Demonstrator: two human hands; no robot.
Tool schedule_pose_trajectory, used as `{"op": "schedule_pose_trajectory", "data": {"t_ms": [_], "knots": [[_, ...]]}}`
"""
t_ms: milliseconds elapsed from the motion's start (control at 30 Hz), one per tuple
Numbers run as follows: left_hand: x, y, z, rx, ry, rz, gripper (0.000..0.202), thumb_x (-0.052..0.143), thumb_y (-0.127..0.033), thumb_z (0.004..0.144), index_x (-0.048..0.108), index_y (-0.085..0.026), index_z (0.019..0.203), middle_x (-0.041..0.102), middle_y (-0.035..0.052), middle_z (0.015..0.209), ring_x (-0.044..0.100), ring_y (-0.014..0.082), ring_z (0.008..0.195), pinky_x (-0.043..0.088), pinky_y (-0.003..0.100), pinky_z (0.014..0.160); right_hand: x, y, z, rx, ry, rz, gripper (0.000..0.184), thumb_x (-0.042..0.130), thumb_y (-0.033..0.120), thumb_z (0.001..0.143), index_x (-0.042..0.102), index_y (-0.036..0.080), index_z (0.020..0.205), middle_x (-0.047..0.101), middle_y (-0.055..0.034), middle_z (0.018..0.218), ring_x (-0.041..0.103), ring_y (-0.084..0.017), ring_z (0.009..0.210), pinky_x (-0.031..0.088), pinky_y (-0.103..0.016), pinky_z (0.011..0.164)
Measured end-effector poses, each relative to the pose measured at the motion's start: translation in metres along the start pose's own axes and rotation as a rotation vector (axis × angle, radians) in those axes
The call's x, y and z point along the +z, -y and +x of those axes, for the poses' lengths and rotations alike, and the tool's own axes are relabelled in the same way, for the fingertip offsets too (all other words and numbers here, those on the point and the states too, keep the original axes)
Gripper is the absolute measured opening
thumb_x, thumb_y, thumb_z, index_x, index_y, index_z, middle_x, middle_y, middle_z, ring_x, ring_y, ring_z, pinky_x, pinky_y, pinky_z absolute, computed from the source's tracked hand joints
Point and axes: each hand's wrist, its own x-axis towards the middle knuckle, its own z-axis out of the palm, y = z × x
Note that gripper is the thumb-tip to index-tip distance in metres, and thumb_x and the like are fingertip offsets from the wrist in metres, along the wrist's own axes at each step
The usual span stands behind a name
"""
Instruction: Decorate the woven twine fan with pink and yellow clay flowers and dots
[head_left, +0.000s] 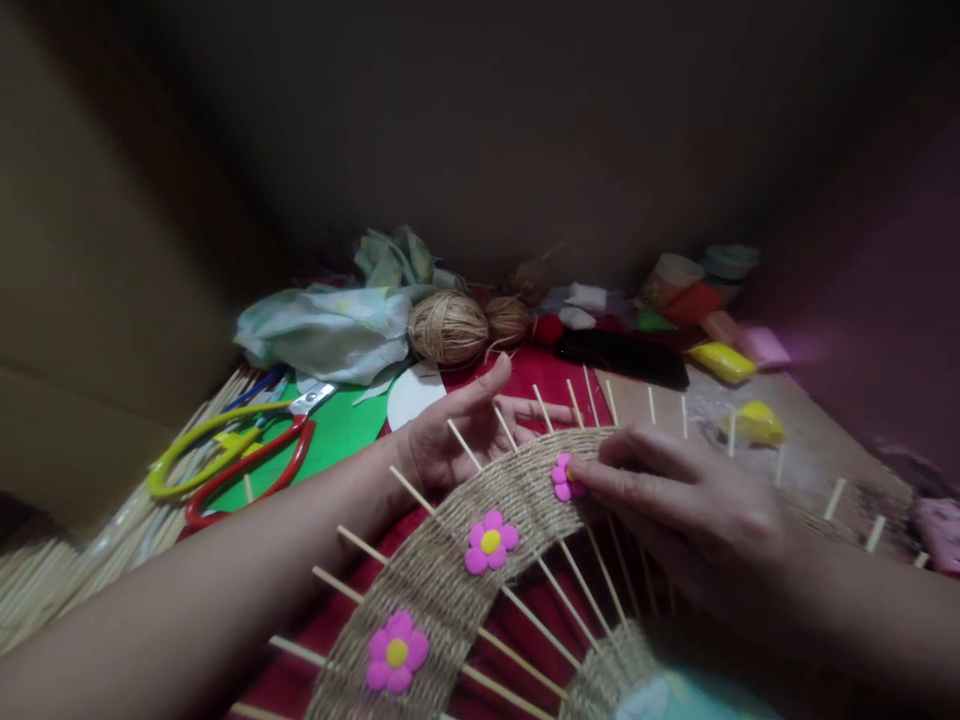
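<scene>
A curved band of woven twine [450,560] on thin bamboo sticks fills the lower middle. Two pink flowers with yellow centres, a lower one [397,652] and a middle one [491,542], lie on it. My right hand [690,495] has its fingertips on a third pink flower [562,478] near the top of the band, partly covering it; its thumb is hidden. Behind the band's upper edge my left hand [465,430] lies palm up, thumb raised and fingers stretched out, partly hidden by sticks and twine. A smaller woven section [611,665] joins the sticks below.
Scissors [304,425] with yellow and red handles lie left on green sheet [352,415]. Twine balls [450,328] and a pale cloth [322,325] sit behind. A black phone-like object [622,358], yellow packets [721,362] and cups [671,275] stand at right. A cardboard wall [90,300] rises left.
</scene>
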Motion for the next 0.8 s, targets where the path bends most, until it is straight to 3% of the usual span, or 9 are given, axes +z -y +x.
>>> {"op": "schedule_pose_trajectory", "data": {"t_ms": [167, 300, 467, 633, 800], "knots": [[0.0036, 0.002, -0.0015, 0.014, 0.028, 0.016, 0.083, 0.021, -0.065, 0.088, 0.043, 0.003, 0.13, 0.069, 0.0205, 0.078, 0.067, 0.0254, 0.071, 0.048, 0.036, 0.069, 0.0021, -0.0012, -0.0037, -0.175, 0.005, -0.215, 0.022, 0.051, 0.006, 0.086, 0.064, 0.005, 0.103, 0.059, -0.0104, 0.078, 0.051, -0.017, 0.07, 0.043, -0.031, 0.058], [0.0072, 0.0048, -0.0029, 0.039, 0.039, 0.034, 0.088, 0.029, -0.07, 0.083, 0.044, 0.003, 0.13, 0.069, 0.0207, 0.082, 0.067, 0.029, 0.079, 0.048, 0.04, 0.075, 0.0003, -0.0019, -0.0019, -0.278, 0.067, -0.249, 0.015, 0.052, 0.007, 0.086, 0.064, 0.004, 0.095, 0.057, -0.0086, 0.076, 0.045, -0.016, 0.067, 0.037, -0.033, 0.058], [0.008, 0.0053, -0.0045, 0.05, 0.008, 0.037, 0.084, 0.022, -0.066, 0.087, 0.042, 0.003, 0.131, 0.07, 0.0202, 0.082, 0.068, 0.0274, 0.076, 0.048, 0.039, 0.074, -0.0011, -0.0007, -0.0009, -0.3, 0.089, -0.255, 0.017, 0.052, 0.005, 0.085, 0.063, 0.004, 0.097, 0.057, -0.009, 0.076, 0.044, -0.017, 0.065, 0.035, -0.034, 0.056], [0.0044, 0.0032, -0.0039, 0.046, 0.001, 0.019, 0.082, 0.028, -0.064, 0.087, 0.041, 0.003, 0.132, 0.07, 0.0218, 0.084, 0.068, 0.0276, 0.076, 0.05, 0.035, 0.066, -0.0012, 0.0004, -0.0062, -0.236, 0.007, -0.225, 0.033, 0.054, 0.009, 0.084, 0.056, 0.002, 0.116, 0.06, -0.0124, 0.088, 0.052, -0.019, 0.075, 0.042, -0.032, 0.061], [0.0024, 0.0027, -0.0037, 0.04, 0.016, 0.001, 0.079, 0.028, -0.062, 0.089, 0.04, 0.003, 0.133, 0.071, 0.0216, 0.084, 0.069, 0.0256, 0.072, 0.05, 0.032, 0.064, 0.0019, 0.0022, -0.0045, -0.255, 0.03, -0.251, 0.034, 0.059, 0.011, 0.081, 0.058, 0.004, 0.114, 0.06, -0.0116, 0.085, 0.05, -0.018, 0.072, 0.041, -0.033, 0.061]]}}
